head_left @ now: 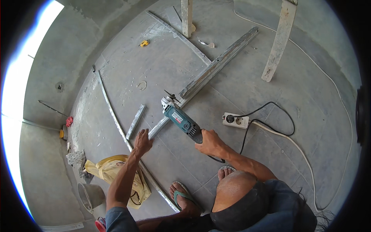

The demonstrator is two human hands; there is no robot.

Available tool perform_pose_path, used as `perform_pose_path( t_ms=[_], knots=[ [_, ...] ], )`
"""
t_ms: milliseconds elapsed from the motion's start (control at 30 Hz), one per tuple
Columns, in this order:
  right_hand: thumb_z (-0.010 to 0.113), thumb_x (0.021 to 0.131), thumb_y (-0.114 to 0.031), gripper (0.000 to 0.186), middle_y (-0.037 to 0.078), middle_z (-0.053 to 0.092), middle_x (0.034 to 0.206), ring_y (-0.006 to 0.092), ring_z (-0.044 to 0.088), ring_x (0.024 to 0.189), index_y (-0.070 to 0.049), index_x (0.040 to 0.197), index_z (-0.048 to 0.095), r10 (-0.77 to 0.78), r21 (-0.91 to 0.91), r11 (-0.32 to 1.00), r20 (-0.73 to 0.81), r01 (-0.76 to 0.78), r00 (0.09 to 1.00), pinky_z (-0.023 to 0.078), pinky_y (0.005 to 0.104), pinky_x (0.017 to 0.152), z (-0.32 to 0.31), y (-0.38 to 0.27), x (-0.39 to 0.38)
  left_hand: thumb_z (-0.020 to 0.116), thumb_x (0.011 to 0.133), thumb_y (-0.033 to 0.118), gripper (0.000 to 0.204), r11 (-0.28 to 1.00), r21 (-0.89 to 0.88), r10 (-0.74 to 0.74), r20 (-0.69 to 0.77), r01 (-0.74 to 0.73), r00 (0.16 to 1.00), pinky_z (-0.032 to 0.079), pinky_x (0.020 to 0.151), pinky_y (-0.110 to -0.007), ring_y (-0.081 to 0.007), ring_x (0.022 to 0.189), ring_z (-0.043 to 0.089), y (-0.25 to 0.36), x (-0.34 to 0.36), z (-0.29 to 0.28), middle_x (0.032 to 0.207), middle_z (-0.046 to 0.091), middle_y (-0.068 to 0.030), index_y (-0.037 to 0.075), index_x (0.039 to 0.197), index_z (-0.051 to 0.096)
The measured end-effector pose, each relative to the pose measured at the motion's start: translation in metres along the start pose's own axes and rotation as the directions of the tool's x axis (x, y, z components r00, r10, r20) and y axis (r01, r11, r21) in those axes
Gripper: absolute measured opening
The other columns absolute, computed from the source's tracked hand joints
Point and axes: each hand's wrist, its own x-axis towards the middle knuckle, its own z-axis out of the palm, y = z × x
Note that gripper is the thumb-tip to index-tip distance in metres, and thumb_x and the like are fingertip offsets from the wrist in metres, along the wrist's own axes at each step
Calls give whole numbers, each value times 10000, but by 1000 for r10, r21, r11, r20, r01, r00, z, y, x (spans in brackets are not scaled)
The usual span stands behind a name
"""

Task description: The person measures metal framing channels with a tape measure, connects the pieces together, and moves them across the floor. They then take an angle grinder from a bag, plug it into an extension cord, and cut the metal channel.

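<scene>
My right hand is wrapped round the rear grip of a teal and black angle grinder. The grinder's disc stands at its far end, beside a thin galvanized metal channel. My left hand is at the near end of that channel, its thumb and fingers about the end; part of the grip is hidden. Farther along, the channel runs beside a thicker, weathered metal bar lying diagonally on the floor. A short cut piece of channel lies left of the grinder.
A long metal strip crosses the floor under my left forearm. On the right, a white power strip has a black cord plugged in. A yellow bag and a bucket stand left. Wooden posts rise ahead.
</scene>
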Motion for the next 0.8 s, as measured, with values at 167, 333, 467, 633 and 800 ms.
perform_pose_path(
  t_ms=[167,333,467,633,800],
  knots=[
    [747,789,-225,372,350,700,893,472,717,937,104,935,654,-9,-16,1000,15,9,1000,595,480,831,1,-2,11,804,829,168,656,999,-51,-9,-215,-2,977,481,1015,-459,-393,1185,586,23,22,46,1256,619,-212,-39,1389,533],
    [750,791,-223,366,362,698,895,476,716,943,113,911,672,42,-21,999,10,-41,999,601,472,832,1,-1,15,778,858,186,607,987,-97,-138,-124,127,983,425,1091,-454,-391,1260,544,35,27,54,1321,605,-223,-31,1377,548],
    [751,792,-214,357,359,701,898,479,715,941,115,909,676,79,-6,997,57,-79,995,603,469,841,-2,-7,17,766,858,141,538,987,-111,-134,-162,117,978,436,1077,-443,-381,1234,562,31,26,55,1291,627,-199,-7,1342,585],
    [758,795,-207,356,351,704,898,472,719,933,122,905,678,63,-42,997,39,-62,997,610,467,829,0,-7,23,717,863,64,391,997,-50,-66,-276,54,959,495,959,-462,-364,1113,601,30,26,59,1197,661,-147,22,1245,644],
    [757,795,-201,356,355,702,894,479,718,924,129,903,678,100,-29,995,58,-98,993,612,470,820,-2,-10,24,695,870,46,340,996,-63,-79,-273,64,959,494,951,-464,-367,1103,602,32,29,59,1169,669,-144,31,1207,656]
  ],
)
